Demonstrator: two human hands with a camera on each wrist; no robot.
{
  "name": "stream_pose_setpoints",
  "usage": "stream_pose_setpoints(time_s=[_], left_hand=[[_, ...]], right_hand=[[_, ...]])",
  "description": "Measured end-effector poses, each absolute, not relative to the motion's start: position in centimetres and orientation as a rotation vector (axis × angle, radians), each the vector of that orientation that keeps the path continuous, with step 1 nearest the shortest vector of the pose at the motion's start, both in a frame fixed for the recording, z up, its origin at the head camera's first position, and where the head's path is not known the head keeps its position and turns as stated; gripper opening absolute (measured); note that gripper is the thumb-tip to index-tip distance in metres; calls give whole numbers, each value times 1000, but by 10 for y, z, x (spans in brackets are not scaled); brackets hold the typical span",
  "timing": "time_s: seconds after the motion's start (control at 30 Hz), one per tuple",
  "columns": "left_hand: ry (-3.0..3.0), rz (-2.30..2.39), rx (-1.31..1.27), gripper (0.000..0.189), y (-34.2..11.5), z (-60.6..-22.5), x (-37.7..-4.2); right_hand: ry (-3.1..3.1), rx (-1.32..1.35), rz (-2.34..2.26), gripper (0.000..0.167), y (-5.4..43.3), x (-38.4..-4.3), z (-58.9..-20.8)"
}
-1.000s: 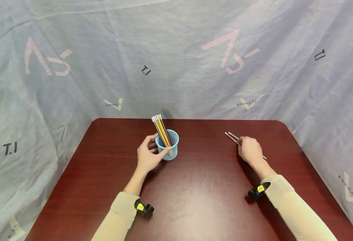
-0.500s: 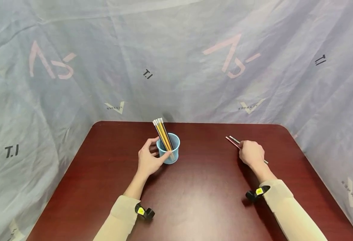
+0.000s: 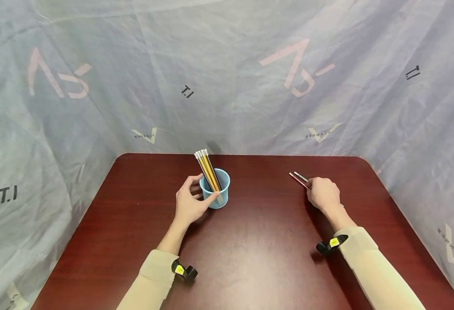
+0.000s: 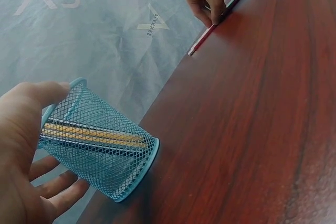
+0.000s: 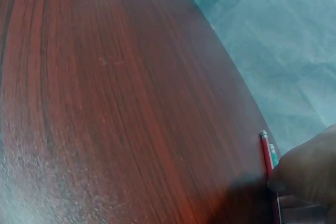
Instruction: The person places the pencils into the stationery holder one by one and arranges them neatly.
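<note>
My left hand [image 3: 191, 202] grips a light blue mesh pencil cup [image 3: 222, 199] from its left side, thumb at the near rim and fingers behind. Several pencils [image 3: 208, 170], yellow and dark striped with white eraser ends up, lean left inside the cup. The cup's base meets the table in the left wrist view. At the right, my right hand [image 3: 323, 192] pinches at two pencils lying side by side on the table. One is a red pencil [image 5: 266, 153]; the other is a pencil with a green part [image 5: 274, 155]. The hand hides their middles.
A dark red-brown wooden table [image 3: 257, 232] lies under both hands. Grey printed cloth [image 3: 227, 77] hangs behind its far edge and along the sides. Black wrist cameras [image 3: 189, 274] sit by the cuffs.
Both hands stay at the cup and the two pencils. Slightly less of a pencil's near end shows beside the right hand. The head view has shifted a little.
</note>
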State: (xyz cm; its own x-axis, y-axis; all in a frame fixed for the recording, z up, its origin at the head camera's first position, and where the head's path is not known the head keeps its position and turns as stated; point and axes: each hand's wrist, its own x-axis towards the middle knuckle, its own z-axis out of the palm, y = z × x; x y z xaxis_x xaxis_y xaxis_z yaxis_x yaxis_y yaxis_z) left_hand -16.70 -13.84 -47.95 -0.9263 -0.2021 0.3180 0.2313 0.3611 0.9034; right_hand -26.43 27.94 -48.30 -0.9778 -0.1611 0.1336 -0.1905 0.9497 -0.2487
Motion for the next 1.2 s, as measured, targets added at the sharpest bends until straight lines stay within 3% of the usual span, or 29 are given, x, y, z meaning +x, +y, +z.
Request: stream_pose_setpoints(time_s=[0.27, 0.47, 0.97, 1.2], left_hand=[[-2249, -1618, -75, 70, -126, -481, -172], [-2255, -1596, -73, 69, -126, -481, -172], [-2225, -1610, -31, 69, -135, -472, -159], [-2213, -1610, -22, 70, -136, -474, -154]], right_hand=[[-2961, 221, 465, 22, 299, -258, -485], [-2849, 270, 574, 21, 292, -255, -464], [-2369, 426, 1288, 17, 201, -253, -379], [-2257, 550, 1619, 18, 157, -246, -357]])
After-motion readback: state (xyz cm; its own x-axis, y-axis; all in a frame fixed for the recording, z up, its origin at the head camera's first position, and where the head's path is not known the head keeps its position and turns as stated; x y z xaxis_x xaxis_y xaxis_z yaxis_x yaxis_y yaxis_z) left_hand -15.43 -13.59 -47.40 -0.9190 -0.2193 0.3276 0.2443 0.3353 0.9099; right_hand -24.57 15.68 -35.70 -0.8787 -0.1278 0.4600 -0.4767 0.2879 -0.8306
